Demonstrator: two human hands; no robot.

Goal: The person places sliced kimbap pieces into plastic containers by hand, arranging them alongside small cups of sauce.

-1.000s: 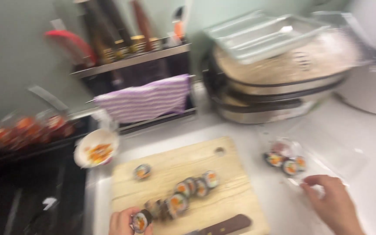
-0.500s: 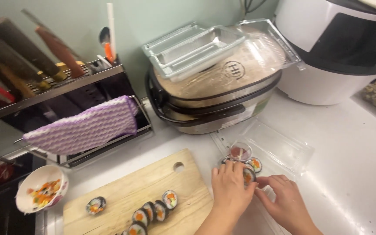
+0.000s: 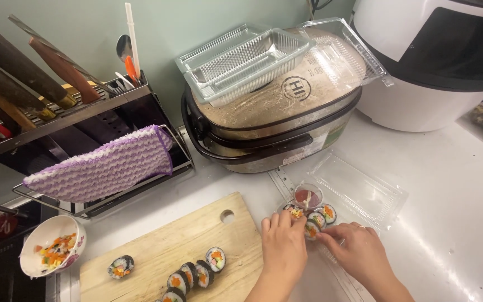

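Observation:
My left hand rests over the near side of a clear plastic takeaway box, fingertips on the seaweed rice roll slices packed inside. My right hand pinches one slice at the box's front edge, right beside the left hand. A small cup of red sauce sits at the back of the box. The box's clear lid lies open to the right. To the left, a wooden cutting board carries several more roll slices, one slice lying apart.
A white bowl of chopped vegetables stands left of the board. Behind are a knife rack with a purple cloth, a lidded cooker topped with empty clear trays, and a white appliance.
The view swung right and steadied. My left hand moved off the cutting board to the plastic box, joining my right hand at the packed slices.

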